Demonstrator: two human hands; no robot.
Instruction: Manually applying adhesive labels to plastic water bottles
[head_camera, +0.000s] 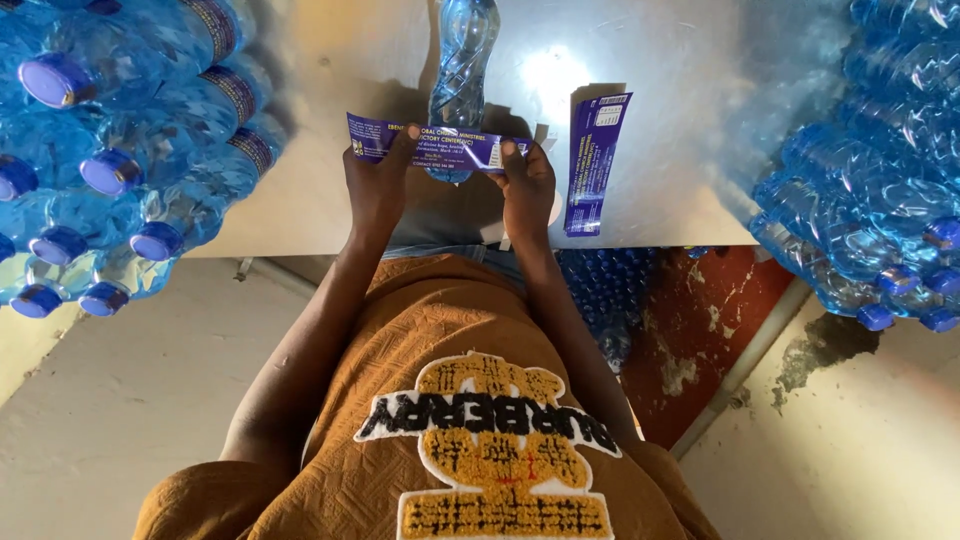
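Note:
My left hand (375, 185) and my right hand (527, 188) each pinch one end of a purple printed label strip (440, 148) and hold it stretched flat between them above the table's near edge. Just behind the label a clear, unlabelled plastic water bottle (463, 60) lies on the table, its base pointing at the strip and partly hidden by it. A small stack of the same purple labels (594, 165) lies on the table to the right of my right hand.
The pale table (300, 200) carries stacked water bottles with blue caps at the left (110, 170) and right (870, 200). More bottles (605, 290) sit beneath the table. Worn red and grey floor shows at lower right.

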